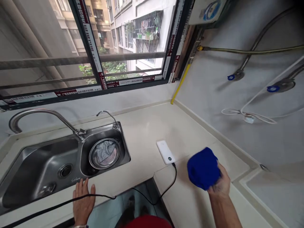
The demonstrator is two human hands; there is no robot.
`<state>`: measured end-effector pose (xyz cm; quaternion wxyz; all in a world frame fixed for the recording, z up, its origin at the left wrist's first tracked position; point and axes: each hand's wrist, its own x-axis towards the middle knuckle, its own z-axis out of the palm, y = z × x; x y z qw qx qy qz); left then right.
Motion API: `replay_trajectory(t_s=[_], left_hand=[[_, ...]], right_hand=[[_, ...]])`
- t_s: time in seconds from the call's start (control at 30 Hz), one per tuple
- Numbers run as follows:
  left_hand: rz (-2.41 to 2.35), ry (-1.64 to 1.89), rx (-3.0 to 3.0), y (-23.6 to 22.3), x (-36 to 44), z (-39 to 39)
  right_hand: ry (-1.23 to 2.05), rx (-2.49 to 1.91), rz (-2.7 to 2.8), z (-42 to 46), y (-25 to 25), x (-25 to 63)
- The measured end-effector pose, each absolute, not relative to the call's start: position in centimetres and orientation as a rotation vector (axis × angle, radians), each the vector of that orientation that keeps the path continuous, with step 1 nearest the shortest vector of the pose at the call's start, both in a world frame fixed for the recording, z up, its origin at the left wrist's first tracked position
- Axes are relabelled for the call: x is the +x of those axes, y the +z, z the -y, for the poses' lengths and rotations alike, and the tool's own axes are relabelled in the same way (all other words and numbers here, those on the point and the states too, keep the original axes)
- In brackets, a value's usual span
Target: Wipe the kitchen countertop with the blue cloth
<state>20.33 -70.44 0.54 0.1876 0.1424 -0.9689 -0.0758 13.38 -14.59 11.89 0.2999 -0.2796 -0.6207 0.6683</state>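
Note:
My right hand [220, 182] is closed around a bunched blue cloth [203, 167], which it holds over the right-hand stretch of counter. The cloth hides most of the fingertips. My left hand [83, 198] lies flat on the counter's front edge, just below the double sink, fingers stretched out and holding nothing. Across the back of that hand runs a black cable [57, 206]. Between the two hands, a white power bank [165, 152] lies on the counter with a black cable plugged into its near end.
In the right basin of the steel sink [42, 152] sits a round metal colander [104, 163] with a grey cloth [104, 149] in it. A large faucet [47, 112] and a thin tap [106, 112] rise behind. Hoses and a yellow pipe [180, 85] run along the right wall.

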Motion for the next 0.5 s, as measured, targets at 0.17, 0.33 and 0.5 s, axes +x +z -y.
replay_trajectory(t_s=[0.17,0.33,0.5], left_hand=[[2.729,-0.142,0.409,1.0,20.2,70.2],[2.765,-0.161,0.411,1.4,20.1,69.9],[2.769,-0.163,0.424,1.7,20.1,69.7]], right_hand=[[1.694,-0.378,2.06,27.8,11.7,10.8],[0.912,0.394,2.64,35.8,4.6,11.9],[0.657,0.503,2.787,36.0,2.7,13.4]])
